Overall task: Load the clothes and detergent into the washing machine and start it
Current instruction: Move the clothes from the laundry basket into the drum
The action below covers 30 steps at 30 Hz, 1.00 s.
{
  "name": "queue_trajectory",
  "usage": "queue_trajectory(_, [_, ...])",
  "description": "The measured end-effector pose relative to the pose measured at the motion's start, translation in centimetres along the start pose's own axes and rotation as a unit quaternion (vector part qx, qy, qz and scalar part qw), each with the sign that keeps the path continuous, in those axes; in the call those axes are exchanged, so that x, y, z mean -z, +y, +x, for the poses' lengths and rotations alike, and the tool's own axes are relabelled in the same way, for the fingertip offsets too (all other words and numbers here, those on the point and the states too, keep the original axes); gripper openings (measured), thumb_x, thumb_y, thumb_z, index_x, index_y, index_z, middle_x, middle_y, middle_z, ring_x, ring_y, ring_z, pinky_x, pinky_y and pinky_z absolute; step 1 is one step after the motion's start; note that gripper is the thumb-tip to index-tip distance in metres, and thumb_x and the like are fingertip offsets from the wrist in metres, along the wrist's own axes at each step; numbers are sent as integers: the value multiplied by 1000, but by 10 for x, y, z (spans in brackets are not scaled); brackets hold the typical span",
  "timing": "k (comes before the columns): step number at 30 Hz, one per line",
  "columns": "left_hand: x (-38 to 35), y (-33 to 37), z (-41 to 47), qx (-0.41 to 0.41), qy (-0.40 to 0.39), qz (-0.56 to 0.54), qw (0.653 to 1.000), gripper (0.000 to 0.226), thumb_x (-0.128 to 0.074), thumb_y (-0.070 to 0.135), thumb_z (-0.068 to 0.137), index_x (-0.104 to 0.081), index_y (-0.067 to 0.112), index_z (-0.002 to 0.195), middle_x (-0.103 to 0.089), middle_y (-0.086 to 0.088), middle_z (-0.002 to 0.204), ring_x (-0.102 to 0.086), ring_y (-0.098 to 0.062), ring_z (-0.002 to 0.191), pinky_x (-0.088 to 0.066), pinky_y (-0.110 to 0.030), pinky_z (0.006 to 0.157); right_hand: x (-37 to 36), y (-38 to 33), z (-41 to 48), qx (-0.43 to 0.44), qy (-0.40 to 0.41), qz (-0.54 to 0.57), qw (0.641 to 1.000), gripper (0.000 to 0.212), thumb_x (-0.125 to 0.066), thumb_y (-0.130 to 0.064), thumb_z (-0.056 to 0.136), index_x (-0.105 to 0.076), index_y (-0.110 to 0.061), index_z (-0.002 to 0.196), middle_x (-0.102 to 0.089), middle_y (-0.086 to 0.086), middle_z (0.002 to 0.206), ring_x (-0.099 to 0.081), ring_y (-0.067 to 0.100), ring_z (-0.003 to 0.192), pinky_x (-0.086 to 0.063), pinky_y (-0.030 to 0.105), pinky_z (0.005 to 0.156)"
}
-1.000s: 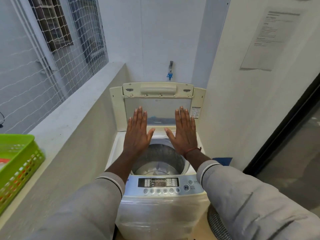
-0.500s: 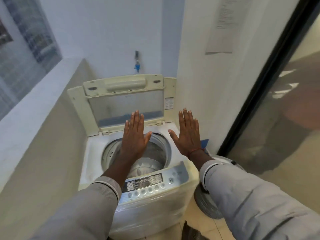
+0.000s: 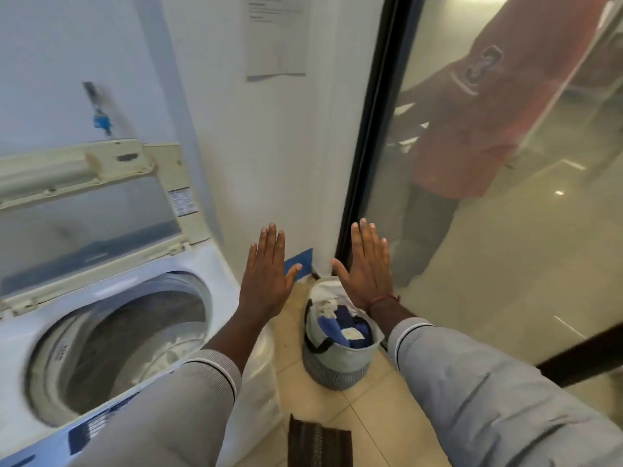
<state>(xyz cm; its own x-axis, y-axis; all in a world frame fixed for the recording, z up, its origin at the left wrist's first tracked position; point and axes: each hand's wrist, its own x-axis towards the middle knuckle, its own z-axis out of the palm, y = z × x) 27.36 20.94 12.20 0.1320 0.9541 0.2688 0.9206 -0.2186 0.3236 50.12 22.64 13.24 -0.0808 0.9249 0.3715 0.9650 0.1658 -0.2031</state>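
Note:
A white top-loading washing machine [image 3: 215, 264] stands at the left with its lid [image 3: 91, 203] raised and its steel drum [image 3: 135, 335] showing no clothes. On the floor to its right sits a grey laundry bag [image 3: 333, 362] with blue and white clothes [image 3: 347, 326] inside. My left hand [image 3: 266, 274] is held flat in the air, fingers straight, above the machine's right edge. My right hand [image 3: 369, 264] is held flat the same way above the bag. Neither hand touches anything. No detergent is in view.
A white wall [image 3: 269, 146] with a taped paper notice [image 3: 276, 35] rises behind the bag. A black-framed glass door [image 3: 505, 230] at the right shows a person in a red top behind it. A dark mat [image 3: 317, 439] lies on the tiled floor.
My view has swung right, from the machine toward the floor beside it, bringing the laundry bag and glass door into sight. Both hands stay flat and spread in front of me.

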Motion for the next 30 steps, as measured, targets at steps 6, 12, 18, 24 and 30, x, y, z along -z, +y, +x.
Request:
queue_trajectory(6, [-44,54,24,-3,-46,-13,999,97,-3,71,94,7,11,170,25,1,170,21,-18,161,8,-37,132,-4,61,-3,-35,-20,4,999,84,-37,-61,93,-3,-16,155,0,4,163,4,22,150,-7,48,121])
queue_trajectory(12, [-79,67,60,-13,-96,-5,995,85,-30,57,110,2,9,172,15,-7,179,16,-23,166,7,-38,132,-26,94,20,-44,-52,21,997,84,-39,-59,93,-2,-17,155,1,5,163,3,23,150,-7,48,121])
queue_trajectory(18, [-143,60,91,-4,-187,-14,982,82,-43,47,114,-6,5,174,2,-16,183,1,-31,172,-3,-42,139,-78,121,38,-59,-114,51,990,84,-44,-59,91,-7,-16,154,-8,8,163,-8,27,150,-14,47,119])
queue_trajectory(24, [-217,41,116,0,-320,-6,947,75,-40,43,116,-7,7,174,-7,-12,184,-6,-27,172,-10,-40,141,-155,157,45,-96,-219,88,967,91,-57,-55,84,-10,-20,154,-9,11,162,-15,31,148,-28,48,115])
queue_trajectory(30, [-321,18,129,-8,-439,-20,898,68,-42,41,117,-19,9,173,-27,-9,179,-24,-26,168,-21,-37,136,-252,193,36,-161,-324,145,921,96,-65,-43,86,1,-26,154,2,7,163,-7,28,149,-27,44,116])
